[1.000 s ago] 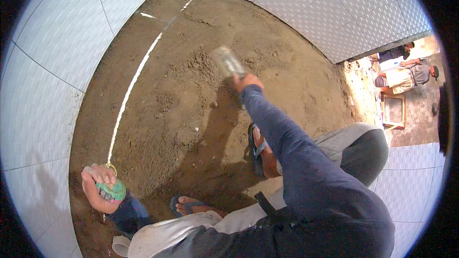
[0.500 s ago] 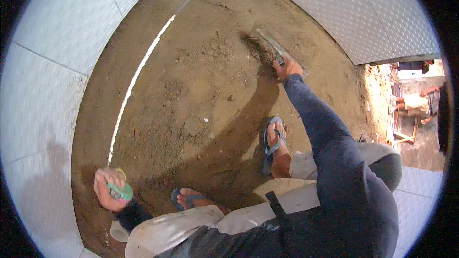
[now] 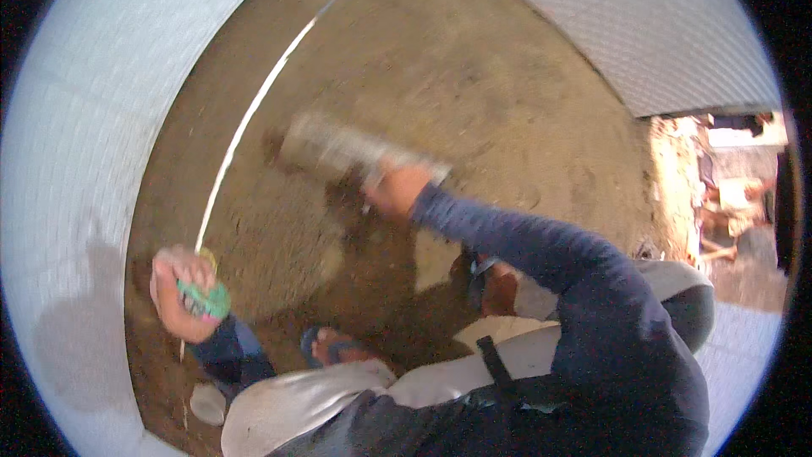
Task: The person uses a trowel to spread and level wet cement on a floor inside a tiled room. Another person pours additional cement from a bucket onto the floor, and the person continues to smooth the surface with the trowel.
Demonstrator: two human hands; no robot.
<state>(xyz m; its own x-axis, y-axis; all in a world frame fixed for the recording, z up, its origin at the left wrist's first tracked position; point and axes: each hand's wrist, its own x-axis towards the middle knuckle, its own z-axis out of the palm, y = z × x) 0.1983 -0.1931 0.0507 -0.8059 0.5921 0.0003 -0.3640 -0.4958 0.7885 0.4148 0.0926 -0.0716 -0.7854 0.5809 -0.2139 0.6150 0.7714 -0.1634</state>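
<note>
My right hand is closed on the handle of a long flat trowel, blurred by motion over the middle of the brown sandy floor. The blade points left, its far end near a thin white line that runs along the ground. At the lower left, my left hand has its fingers curled round a green roundish thing with a yellow edge. What kind it is I cannot tell. That hand is over the near part of the white line, close to the left wall.
Pale tiled walls rise at the left and the upper right. My sandalled feet rest on the floor. A white round pipe end lies by my left knee. Through a bright opening at the right, a person shows.
My right hand has swept the trowel left and nearer to me, toward the white line, turning its blade flatter. My left hand has moved slightly up and left with the green thing.
</note>
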